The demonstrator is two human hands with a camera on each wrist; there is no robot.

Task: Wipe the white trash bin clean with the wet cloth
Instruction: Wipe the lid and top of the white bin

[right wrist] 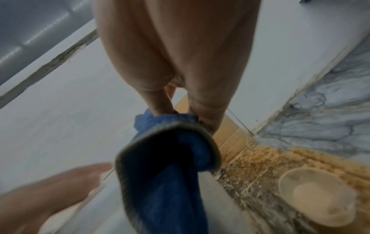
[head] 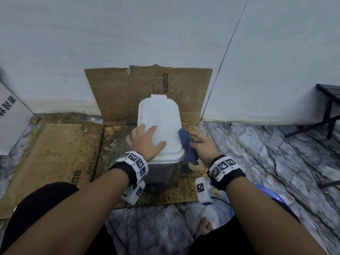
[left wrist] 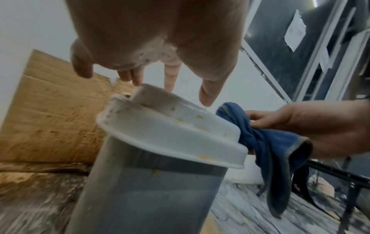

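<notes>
A white trash bin [head: 158, 115] with a lid and grey body stands on stained cardboard by the wall; yellow specks mark its lid rim [left wrist: 174, 142]. My left hand [head: 145, 140] lies flat on the lid's near left part, fingers spread. My right hand [head: 202, 142] pinches a blue cloth [head: 188, 148] against the lid's right edge; the cloth [left wrist: 266, 147] hangs down beside the bin. In the right wrist view the cloth [right wrist: 166, 166] droops from my fingers [right wrist: 158, 102].
Stained cardboard [head: 55, 144] covers the floor and leans on the wall [head: 128, 85]. A round bowl [right wrist: 316, 196] sits on the cardboard right of the bin. A black bench [head: 329, 107] stands far right, a white box [head: 11, 116] far left, a blue basin [head: 266, 194] near my right arm.
</notes>
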